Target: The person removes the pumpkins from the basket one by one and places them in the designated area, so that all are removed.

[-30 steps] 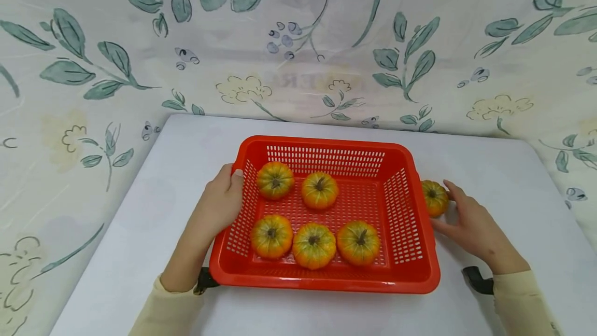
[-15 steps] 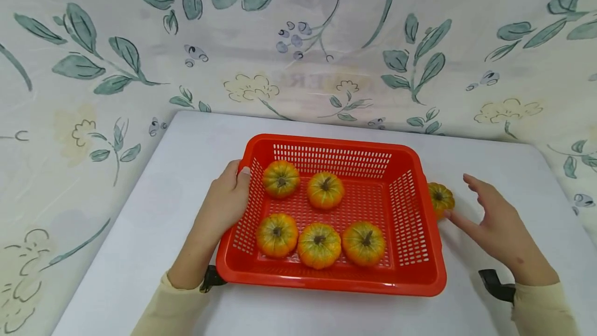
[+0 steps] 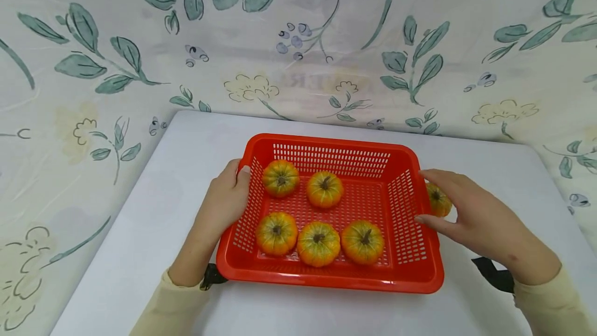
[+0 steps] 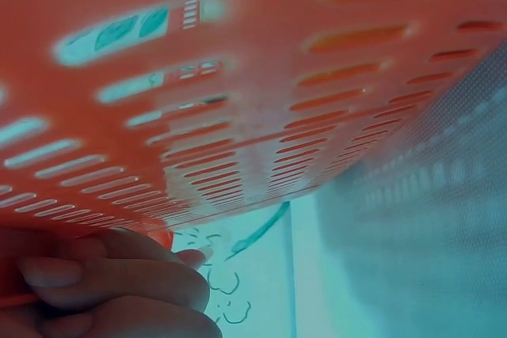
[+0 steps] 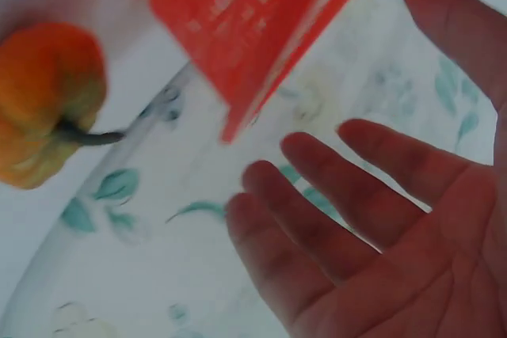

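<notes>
A red perforated plastic basket (image 3: 326, 282) holds several small orange-yellow pumpkins (image 3: 318, 243). Its left rim is gripped by my left hand (image 3: 224, 198), thumb over the edge; in the left wrist view the curled fingers (image 4: 119, 275) show beneath the slotted wall. At the right rim is my right hand (image 3: 485, 217), with thumb and fingers spread apart and nothing between them in the right wrist view. One more pumpkin (image 3: 438, 200) sits on the table outside the basket, partly hidden behind the right wall and the right hand. The right wrist view shows that pumpkin (image 5: 51, 104) with its dark stem.
The white table (image 3: 186, 139) carries the basket, and its back edge meets a floral curtain (image 3: 298, 30). Black wrist straps or mounts (image 3: 494, 274) stick out beside both wrists.
My right hand drew back from the pumpkin outside the basket, then moved left and up to the right rim. The left hand keeps its grip on the left rim.
</notes>
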Demonstrator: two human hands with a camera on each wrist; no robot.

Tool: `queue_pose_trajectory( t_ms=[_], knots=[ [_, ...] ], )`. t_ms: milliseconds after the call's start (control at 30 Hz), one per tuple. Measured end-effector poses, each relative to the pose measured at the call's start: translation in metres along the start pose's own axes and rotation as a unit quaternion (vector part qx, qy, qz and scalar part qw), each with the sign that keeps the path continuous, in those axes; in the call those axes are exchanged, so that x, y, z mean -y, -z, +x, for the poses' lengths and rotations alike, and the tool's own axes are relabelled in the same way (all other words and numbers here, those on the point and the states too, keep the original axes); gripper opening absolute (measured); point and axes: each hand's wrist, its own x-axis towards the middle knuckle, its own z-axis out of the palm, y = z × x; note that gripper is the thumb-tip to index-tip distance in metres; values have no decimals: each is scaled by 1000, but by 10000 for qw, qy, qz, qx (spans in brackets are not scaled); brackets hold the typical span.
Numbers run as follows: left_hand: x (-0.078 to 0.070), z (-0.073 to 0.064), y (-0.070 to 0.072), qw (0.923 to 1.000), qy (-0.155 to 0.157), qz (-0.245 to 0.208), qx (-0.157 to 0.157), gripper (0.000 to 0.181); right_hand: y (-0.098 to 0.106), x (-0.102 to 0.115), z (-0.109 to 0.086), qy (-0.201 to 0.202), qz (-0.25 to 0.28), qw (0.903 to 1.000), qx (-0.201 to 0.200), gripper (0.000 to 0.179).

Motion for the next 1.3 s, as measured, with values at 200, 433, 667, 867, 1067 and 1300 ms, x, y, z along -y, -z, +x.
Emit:
queue_pose_trajectory(
  t_ms=[200, 433, 667, 867, 1067, 1300],
  knots=[
    [1, 1, 0, 10000, 17, 5, -12, 51, -13, 22, 15, 723, -137, 9954, 615, 91],
    [3, 1, -2, 10000, 32, -59, 24, 50, -43, 30, 25, 1425, -321, 9852, 899, 90],
    [2, 0, -1, 10000, 54, -71, 9, 50, -57, 35, 29, 1466, -664, 9822, 969, 99],
    [0, 1, -2, 9998, 99, -148, 44, 50, -65, 39, 32, 1548, -852, 9789, 1026, 105],
    [1, 1, -2, 9999, 119, -79, 16, 50, -69, 39, 31, 1555, -954, 9781, 998, 101],
    [2, 0, -1, 9999, 103, -83, 4, 52, -71, 41, 32, 1532, -964, 9775, 1083, 93]
  ],
)
